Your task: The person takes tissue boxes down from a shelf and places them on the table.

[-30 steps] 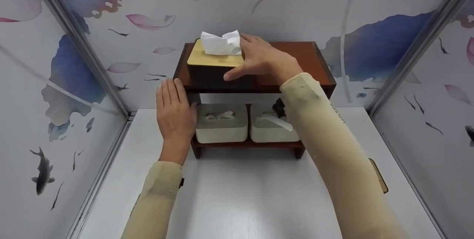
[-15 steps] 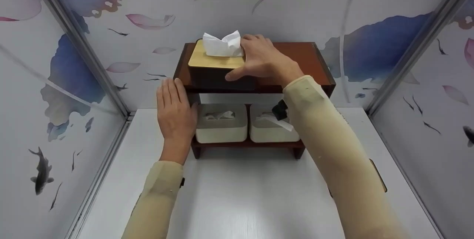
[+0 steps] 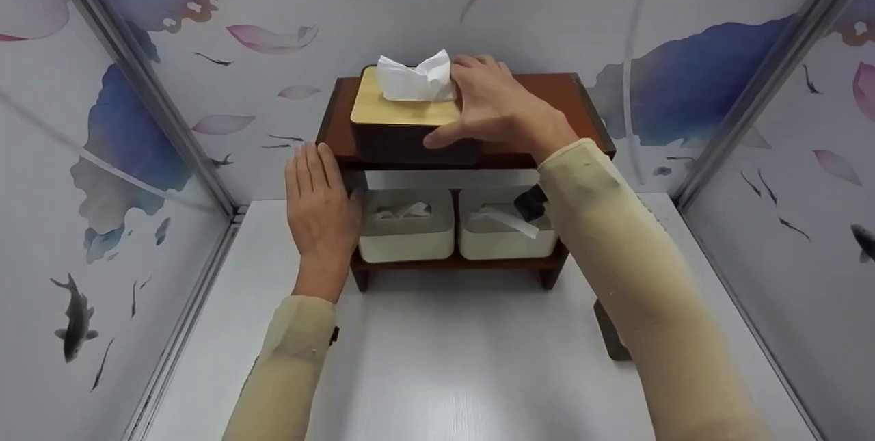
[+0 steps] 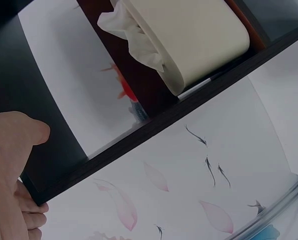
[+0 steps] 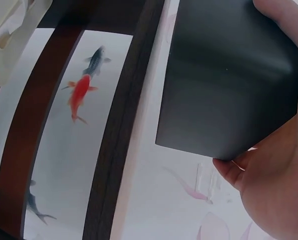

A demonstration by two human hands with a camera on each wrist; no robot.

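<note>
My right hand (image 3: 502,109) grips the right end of a black tissue box with a light wooden lid (image 3: 403,113). A white tissue (image 3: 417,78) sticks up from its slot. In the right wrist view, thumb and fingers hold opposite sides of the black box (image 5: 223,75), beside the upper edge of the shelf. The box is over the left part of the dark red-brown wooden shelf (image 3: 567,106). My left hand (image 3: 320,205) holds the shelf's upper left corner, fingers along the outside; in the left wrist view, the thumb (image 4: 36,131) lies on the dark board's inner face.
Two cream tissue boxes, left (image 3: 407,225) and right (image 3: 506,232), stand side by side on the lower tier. A dark rounded object (image 3: 610,331) lies on the white table (image 3: 424,359), partly behind my right arm. Printed panels enclose the back and sides.
My right hand and the black tissue box have shifted slightly to the right. The right forearm has moved right too, exposing more of the dark object. My left hand stays at the corner.
</note>
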